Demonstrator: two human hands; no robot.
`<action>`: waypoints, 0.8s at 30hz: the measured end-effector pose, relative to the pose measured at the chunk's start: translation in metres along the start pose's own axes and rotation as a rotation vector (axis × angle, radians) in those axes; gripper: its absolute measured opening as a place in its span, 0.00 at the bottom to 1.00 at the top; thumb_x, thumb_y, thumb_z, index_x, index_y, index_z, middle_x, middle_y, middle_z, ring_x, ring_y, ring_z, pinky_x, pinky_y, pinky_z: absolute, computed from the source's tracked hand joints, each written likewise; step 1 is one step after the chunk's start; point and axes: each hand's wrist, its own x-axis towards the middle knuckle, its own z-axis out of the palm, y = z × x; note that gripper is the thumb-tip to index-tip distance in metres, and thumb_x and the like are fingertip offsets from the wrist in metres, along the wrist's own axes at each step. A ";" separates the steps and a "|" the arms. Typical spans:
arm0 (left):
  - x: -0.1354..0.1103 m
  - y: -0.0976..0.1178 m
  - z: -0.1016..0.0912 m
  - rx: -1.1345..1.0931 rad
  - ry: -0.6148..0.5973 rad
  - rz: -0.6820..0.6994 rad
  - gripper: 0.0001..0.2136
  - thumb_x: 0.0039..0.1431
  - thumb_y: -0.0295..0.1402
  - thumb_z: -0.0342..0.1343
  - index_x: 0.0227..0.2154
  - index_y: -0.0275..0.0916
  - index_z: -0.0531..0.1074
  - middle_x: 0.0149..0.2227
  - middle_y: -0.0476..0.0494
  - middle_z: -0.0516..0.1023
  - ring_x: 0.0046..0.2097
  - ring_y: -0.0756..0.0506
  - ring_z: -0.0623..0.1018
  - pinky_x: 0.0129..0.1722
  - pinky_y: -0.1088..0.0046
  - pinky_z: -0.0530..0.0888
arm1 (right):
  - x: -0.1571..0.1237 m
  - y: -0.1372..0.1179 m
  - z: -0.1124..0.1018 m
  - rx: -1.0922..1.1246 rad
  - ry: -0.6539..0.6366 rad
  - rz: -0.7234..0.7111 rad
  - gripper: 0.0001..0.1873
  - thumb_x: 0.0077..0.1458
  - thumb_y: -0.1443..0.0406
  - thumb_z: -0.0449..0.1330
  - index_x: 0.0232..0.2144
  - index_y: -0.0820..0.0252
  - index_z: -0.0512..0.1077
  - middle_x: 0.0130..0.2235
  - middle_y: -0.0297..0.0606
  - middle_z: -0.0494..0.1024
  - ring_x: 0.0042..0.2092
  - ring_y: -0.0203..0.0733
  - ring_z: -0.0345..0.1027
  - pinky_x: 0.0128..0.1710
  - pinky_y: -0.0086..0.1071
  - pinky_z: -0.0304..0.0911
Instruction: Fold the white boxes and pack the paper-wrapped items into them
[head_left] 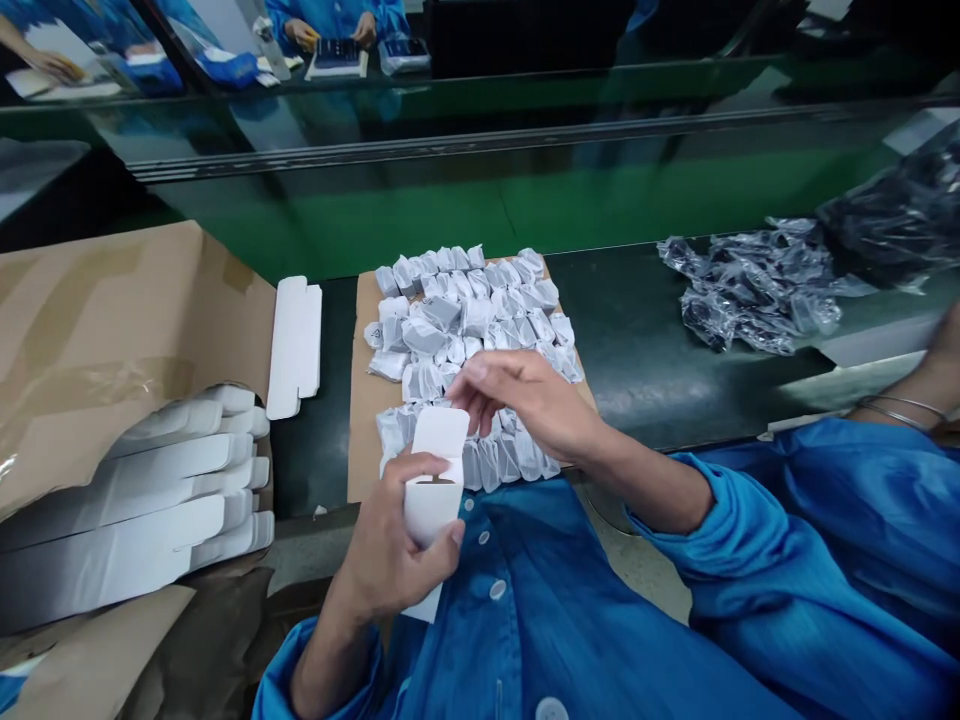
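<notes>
A small white carton (433,512) stands tilted in my left hand (401,545), fingers wrapped round its sides. Its upper flap (441,432) is raised, and a narrow dark gap shows at the top. Just beyond that flap hovers my right hand (525,400), fingers loosely bent and apart, with nothing visible in them. Below and around it lie rows of small packets in thin whitish wrapping (427,335). They rest on a brown cardboard sheet (361,440); my hands and the carton hide some of them.
At left, a large cardboard box (127,310) holds several flat white cartons (150,500); another folded carton (294,345) lies beside it. Dark items in clear plastic bags (757,285) lie on the dark bench (630,350). A co-worker's forearm (919,375) reaches in from the right.
</notes>
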 end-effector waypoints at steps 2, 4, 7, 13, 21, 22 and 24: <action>0.003 0.003 -0.001 0.026 -0.043 0.019 0.16 0.56 0.33 0.55 0.48 0.43 0.62 0.40 0.44 0.74 0.36 0.46 0.78 0.30 0.72 0.73 | 0.001 0.000 0.003 0.004 -0.125 0.075 0.18 0.58 0.53 0.64 0.30 0.63 0.75 0.27 0.32 0.75 0.28 0.31 0.69 0.26 0.25 0.64; 0.005 0.003 0.000 0.040 -0.061 0.019 0.17 0.56 0.32 0.55 0.49 0.42 0.62 0.41 0.43 0.74 0.35 0.46 0.78 0.30 0.72 0.73 | -0.002 -0.001 0.008 -0.050 -0.160 0.076 0.14 0.53 0.57 0.69 0.32 0.63 0.76 0.30 0.33 0.76 0.31 0.31 0.69 0.30 0.25 0.65; 0.006 0.001 0.004 0.044 -0.019 0.046 0.22 0.56 0.32 0.56 0.53 0.41 0.60 0.43 0.42 0.73 0.37 0.45 0.79 0.32 0.71 0.76 | -0.008 -0.003 0.016 -0.158 -0.126 0.049 0.12 0.53 0.61 0.69 0.36 0.63 0.77 0.36 0.35 0.79 0.36 0.33 0.71 0.34 0.26 0.66; -0.001 -0.003 0.015 0.001 0.164 0.033 0.45 0.56 0.32 0.61 0.69 0.41 0.38 0.50 0.37 0.72 0.45 0.42 0.79 0.38 0.67 0.79 | -0.015 0.000 0.021 -0.312 -0.025 -0.121 0.08 0.58 0.65 0.66 0.39 0.62 0.80 0.39 0.37 0.81 0.39 0.36 0.75 0.37 0.28 0.69; 0.002 -0.003 0.005 0.171 -0.013 0.011 0.43 0.62 0.39 0.56 0.71 0.39 0.35 0.67 0.25 0.60 0.65 0.33 0.68 0.54 0.58 0.76 | -0.023 0.010 0.027 -0.525 -0.003 -0.438 0.11 0.63 0.71 0.58 0.44 0.66 0.79 0.46 0.45 0.83 0.50 0.39 0.77 0.50 0.34 0.74; 0.002 -0.003 0.004 0.171 -0.015 0.004 0.43 0.62 0.38 0.56 0.71 0.39 0.35 0.66 0.25 0.60 0.65 0.33 0.69 0.54 0.58 0.76 | -0.025 0.012 0.029 -0.560 0.010 -0.478 0.11 0.64 0.71 0.57 0.45 0.66 0.79 0.46 0.46 0.83 0.51 0.40 0.76 0.51 0.35 0.73; 0.003 -0.002 0.003 0.172 -0.004 -0.003 0.43 0.61 0.38 0.57 0.71 0.39 0.36 0.65 0.25 0.63 0.62 0.32 0.71 0.52 0.58 0.77 | -0.028 0.018 0.031 -0.642 0.024 -0.565 0.12 0.65 0.69 0.57 0.46 0.67 0.78 0.49 0.47 0.81 0.53 0.41 0.75 0.53 0.37 0.73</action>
